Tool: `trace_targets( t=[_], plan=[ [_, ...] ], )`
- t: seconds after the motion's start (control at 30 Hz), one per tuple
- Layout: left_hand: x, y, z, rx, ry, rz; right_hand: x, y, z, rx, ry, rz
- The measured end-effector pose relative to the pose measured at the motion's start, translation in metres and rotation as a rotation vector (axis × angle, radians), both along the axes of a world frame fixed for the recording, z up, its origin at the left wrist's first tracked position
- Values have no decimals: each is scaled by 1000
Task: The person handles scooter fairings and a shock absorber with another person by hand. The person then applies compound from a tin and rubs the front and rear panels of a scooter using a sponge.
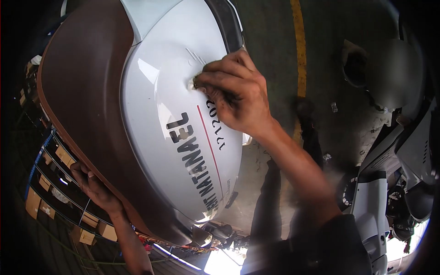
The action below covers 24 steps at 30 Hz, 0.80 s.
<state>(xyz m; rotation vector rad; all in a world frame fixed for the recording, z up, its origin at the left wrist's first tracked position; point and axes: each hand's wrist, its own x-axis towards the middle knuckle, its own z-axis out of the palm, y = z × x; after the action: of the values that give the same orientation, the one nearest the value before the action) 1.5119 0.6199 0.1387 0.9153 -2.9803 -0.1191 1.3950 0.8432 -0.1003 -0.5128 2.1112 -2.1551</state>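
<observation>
A white scooter side panel [151, 105] with black lettering, digits and a thin red line lies below a brown seat [82, 73]. My right hand [240, 91] is closed in a pinch on a small whitish wad [191, 84], which is pressed to the panel just past the lettering. Thin pale streaks mark the white surface beside it. At the seat's outer edge, my left hand [97, 187] rests with its fingers apart, nothing visible in them.
Shelves with cardboard boxes [64, 156] stand beyond the seat. A yellow line [299, 50] runs along the dark floor. Another scooter's grey bodywork [372, 206] is at the right, with a blurred rounded object [394, 73] above it.
</observation>
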Motion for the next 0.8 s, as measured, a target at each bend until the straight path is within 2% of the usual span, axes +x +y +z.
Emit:
trace_targets(
  t=[0.07, 0.2, 0.37, 0.5, 0.67, 0.77, 0.8],
  plan=[
    [1, -4, 1, -8, -21, 11, 12, 4, 2, -14, -38, 11],
    [1, -3, -3, 6, -16, -4, -28, -21, -1, 27, 33, -39],
    [3, -5, -4, 25, 36, 14, 13, 16, -2, 39, 20, 94],
    [1, -2, -5, 73, 25, 38, -38, -19, -9, 52, 109, -19],
    [3, -5, -3, 61, 25, 32, -2, 11, -4, 24, 69, 119],
    [2, -5, -3, 54, 7, 9, -28, -7, 9, 61, 74, 52],
    [3, -6, -3, 68, 10, 4, -37, -10, 13, 60, 38, 105]
  ],
)
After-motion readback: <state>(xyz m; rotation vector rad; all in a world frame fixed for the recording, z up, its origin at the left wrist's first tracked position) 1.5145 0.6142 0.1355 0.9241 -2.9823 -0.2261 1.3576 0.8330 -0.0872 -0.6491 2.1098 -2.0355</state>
